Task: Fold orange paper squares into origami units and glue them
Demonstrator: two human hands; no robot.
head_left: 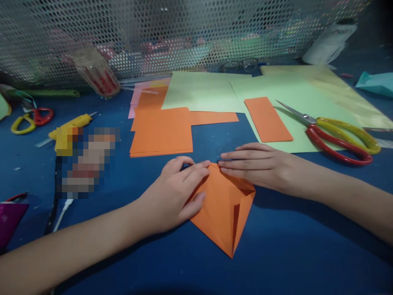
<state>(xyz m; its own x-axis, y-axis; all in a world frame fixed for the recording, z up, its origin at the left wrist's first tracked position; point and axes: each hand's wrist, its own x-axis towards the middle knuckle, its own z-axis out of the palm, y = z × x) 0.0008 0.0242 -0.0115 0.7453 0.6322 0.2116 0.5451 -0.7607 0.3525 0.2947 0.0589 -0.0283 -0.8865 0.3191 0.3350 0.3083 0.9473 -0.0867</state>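
A blue table (pixel 291 254) runs back to a perforated metal screen (pixel 184 32); whatever stands behind the holes is only coloured blur. At the far left a magenta object (pixel 10 217) is cut off by the frame edge and cannot be identified; above it lie small scissors (pixel 30 119) with one yellow and one red loop. A yellow glue gun (pixel 72 125) follows, its lower part hidden under a pixelated patch; a glass jar (pixel 96 73) near the screen is too blurred to show its contents. A stack of orange sheets (pixel 161 131) lies mid-table.

The left hand (pixel 178 192) rests open, palm down, on the left edge of the folded orange paper (pixel 225 217), covering that side; the thumb lies on the paper. The paper lies flat on the table between the two hands, its point aimed at the person. The right hand (pixel 258 166) lies flat and open, fingers extended, its fingertips at the paper's top corner, almost meeting the left fingers.

Beyond lie green sheets (pixel 208 90), an orange strip (pixel 267 119), large scissors (pixel 337 135), and teal paper (pixel 376 82) cut by the right edge.
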